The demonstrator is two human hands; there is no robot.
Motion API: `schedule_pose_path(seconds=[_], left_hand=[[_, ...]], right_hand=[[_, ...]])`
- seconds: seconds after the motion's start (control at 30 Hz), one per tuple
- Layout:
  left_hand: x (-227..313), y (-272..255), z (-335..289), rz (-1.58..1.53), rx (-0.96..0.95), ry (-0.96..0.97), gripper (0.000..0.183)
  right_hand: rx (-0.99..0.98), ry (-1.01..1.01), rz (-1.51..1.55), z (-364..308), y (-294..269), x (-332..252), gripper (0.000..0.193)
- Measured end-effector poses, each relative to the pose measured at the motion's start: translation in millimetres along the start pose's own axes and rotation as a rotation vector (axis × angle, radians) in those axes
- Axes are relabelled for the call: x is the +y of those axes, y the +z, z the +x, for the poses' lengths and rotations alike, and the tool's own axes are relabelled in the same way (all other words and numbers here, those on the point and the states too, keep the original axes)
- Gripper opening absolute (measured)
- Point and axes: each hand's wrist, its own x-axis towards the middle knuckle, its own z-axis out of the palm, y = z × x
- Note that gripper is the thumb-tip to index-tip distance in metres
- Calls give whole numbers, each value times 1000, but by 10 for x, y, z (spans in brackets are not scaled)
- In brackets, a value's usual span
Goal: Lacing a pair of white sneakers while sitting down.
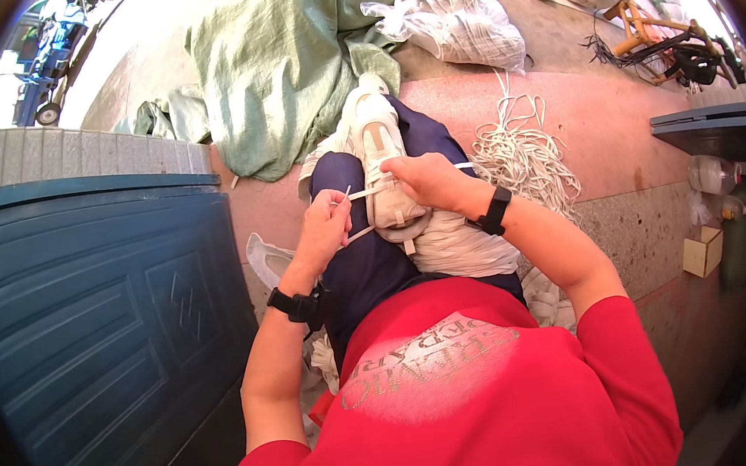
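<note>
A beige shoe (376, 144) is resting lengthwise on a seated person's lap (365, 269). The left hand (326, 221) is pinching a white lace (366, 194) at the shoe's left; the right hand (431, 182) is curling at its right edge, though whether it is clamping anything cannot be told. Pale loose cords (517, 160) are lying right; a green tarp (279, 72) is spreading on the far side.

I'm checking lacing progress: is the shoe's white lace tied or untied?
Untied, it appears: one strand of the white lace stretches from the shoe to the left hand, and no bow is visible.
</note>
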Motion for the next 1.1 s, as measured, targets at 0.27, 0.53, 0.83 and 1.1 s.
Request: schedule_pose_path(seconds=[0.27,0.53,0.83,1.1], left_hand=[[60,38,129,99,36,57,15],[121,329,509,318,-86,170,26],[349,509,710,739,-213,165,21],[341,650,610,947,109,494,16]], right_hand=[[-204,-165,-245,130,-35,30,32],[134,237,245,-105,7,148,29],[131,198,262,-131,-49,155,25],[112,279,352,-142,-8,271,28]])
